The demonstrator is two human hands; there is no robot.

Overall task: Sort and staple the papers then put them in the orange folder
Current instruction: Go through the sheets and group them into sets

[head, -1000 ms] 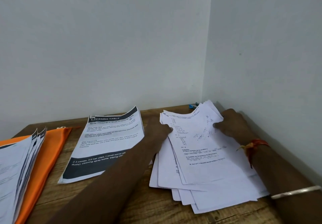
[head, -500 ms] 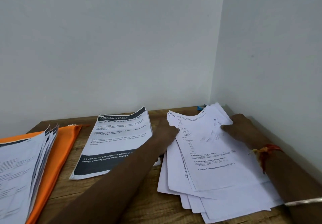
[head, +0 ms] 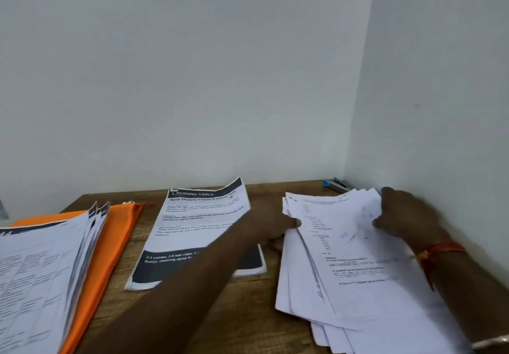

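Observation:
A loose pile of white printed papers (head: 349, 279) lies fanned out on the right of the wooden table (head: 248, 312). My left hand (head: 271, 224) pinches the left edge of the pile's top sheets. My right hand (head: 406, 216) grips their far right edge, thumb on top. A set of sheets headed "Dressing Table" (head: 198, 224) lies flat in the middle, partly under my left forearm. At the left, the orange folder (head: 113, 243) lies under another stack of printed papers (head: 41, 276). A blue stapler (head: 334, 183) sits in the back corner.
White walls close the table at the back and on the right, just beyond my right hand. Bare wood shows between the middle sheets and the right pile, and along the front edge.
Both hands stay on the top sheets of the right pile, and my right hand has shifted slightly along their edge. The view has drifted left, so everything sits further right in frame.

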